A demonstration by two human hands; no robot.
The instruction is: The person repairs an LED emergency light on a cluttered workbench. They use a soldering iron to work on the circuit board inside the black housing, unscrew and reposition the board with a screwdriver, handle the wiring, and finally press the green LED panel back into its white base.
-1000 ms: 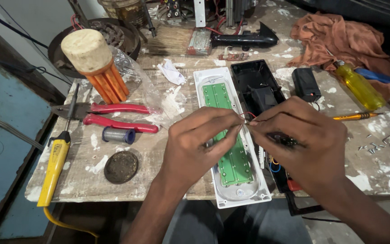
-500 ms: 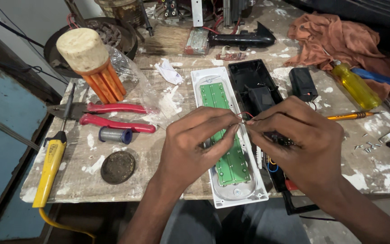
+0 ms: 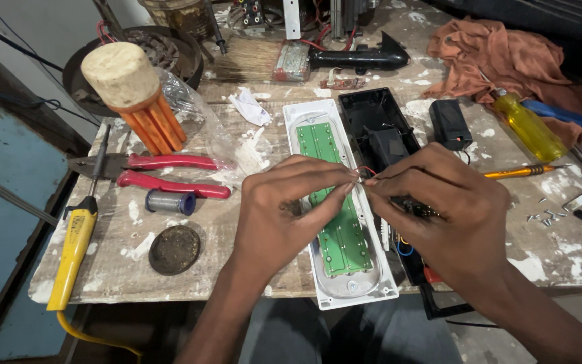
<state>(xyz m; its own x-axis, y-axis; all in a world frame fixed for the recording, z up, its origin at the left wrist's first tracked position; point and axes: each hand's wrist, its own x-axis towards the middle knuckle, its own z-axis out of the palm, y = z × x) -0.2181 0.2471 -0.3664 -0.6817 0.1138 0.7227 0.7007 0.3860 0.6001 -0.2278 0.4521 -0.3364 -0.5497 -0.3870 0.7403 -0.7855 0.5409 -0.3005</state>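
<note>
Right over the middle of the counter (image 3: pixel 190 283), both hands meet fingertip to fingertip. The left hand (image 3: pixel 284 216) pinches one end of a thin wire (image 3: pixel 366 170) between thumb and forefinger, and the right hand (image 3: pixel 439 209) pinches the other side of it, so both are closed on the wire with their tips touching. It shows a short red stretch between the fingers; the rest is hidden.

Such a wire looks very light, limp and easy to kink. The safest hold is probably close to its free end, with fingertips only, as pulling hard could tear it from whatever it joins.

Directly beneath the hands lies a long white plastic housing (image 3: pixel 325 121) with rounded ends, reaching the counter's near edge, with a flat green circuit board (image 3: pixel 341 239) set in it. Beside it, on the right, sits a hard black plastic shell (image 3: pixel 372 111).

Toward the left edge lie red-handled pliers (image 3: pixel 170 176), a small spool of solder (image 3: pixel 168 201), a round dark tin lid (image 3: pixel 174 249) and a yellow-handled soldering iron (image 3: pixel 72 253). A yellow-handled screwdriver (image 3: pixel 530 128) and crumpled orange cloth (image 3: pixel 486 57) lie toward the far right corner. The wooden top is rough, worn and blotched with white.
</note>
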